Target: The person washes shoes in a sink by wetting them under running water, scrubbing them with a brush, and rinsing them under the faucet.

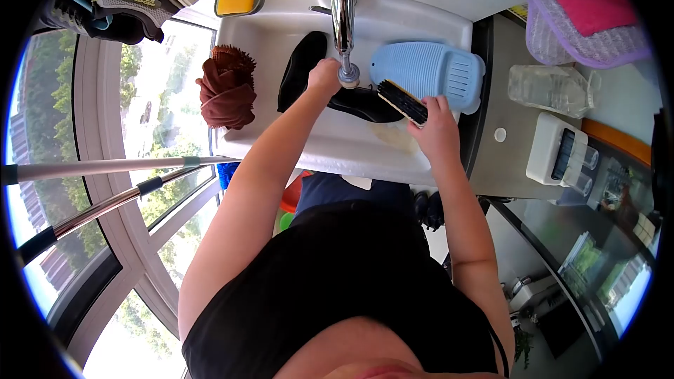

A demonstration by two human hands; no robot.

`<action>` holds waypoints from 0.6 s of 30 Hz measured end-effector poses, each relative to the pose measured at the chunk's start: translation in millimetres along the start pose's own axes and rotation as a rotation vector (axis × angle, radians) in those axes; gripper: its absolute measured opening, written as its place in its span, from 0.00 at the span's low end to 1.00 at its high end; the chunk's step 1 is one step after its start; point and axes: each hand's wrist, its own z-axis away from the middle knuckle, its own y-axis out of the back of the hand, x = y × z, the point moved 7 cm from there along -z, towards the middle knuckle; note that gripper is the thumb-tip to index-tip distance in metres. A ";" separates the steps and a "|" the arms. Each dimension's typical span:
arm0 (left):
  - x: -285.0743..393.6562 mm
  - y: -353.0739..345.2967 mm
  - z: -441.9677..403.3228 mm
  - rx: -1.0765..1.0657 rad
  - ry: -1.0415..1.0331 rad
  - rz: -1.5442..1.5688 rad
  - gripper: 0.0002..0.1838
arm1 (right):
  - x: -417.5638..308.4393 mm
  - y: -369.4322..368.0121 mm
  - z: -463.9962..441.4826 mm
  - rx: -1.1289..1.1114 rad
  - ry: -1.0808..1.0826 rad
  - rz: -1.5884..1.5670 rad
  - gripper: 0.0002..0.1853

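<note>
In the white sink, my left hand (325, 78) is closed at the near end of a black shoe (368, 104), just beside the faucet; its fingertips are partly hidden. A second black shoe (305, 63) lies to the left, close to that hand. My right hand (437, 130) grips a scrub brush (402, 102) with a light wooden back and dark bristles. The bristles face up and left, over the right end of the first shoe. The chrome faucet (342, 14) hangs down between my hands.
A light blue washboard (428, 70) rests in the sink's right side. A brown cloth (228, 88) hangs over the left rim (219, 142). A yellow sponge (236, 3) and several shoes (130, 0) are at upper left. A clear plastic container (551, 90) stands on the right counter. Metal poles (112, 167) cross the left.
</note>
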 end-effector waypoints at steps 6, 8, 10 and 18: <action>63.6 -20.1 61.5 -0.117 -0.261 -0.515 0.23 | 2.1 -1.5 -0.8 -0.012 -0.044 -0.017 0.24; 68.3 -45.8 75.6 -0.351 -0.300 -0.710 0.21 | 3.3 -1.1 1.4 0.001 -0.077 -0.058 0.24; 46.7 -90.6 63.3 -0.334 -0.309 -0.713 0.18 | 3.0 -2.0 0.9 0.011 -0.074 -0.070 0.24; 34.3 -3.8 86.1 0.067 -0.227 -0.120 0.14 | 17.1 17.3 9.1 0.182 -0.127 -0.275 0.27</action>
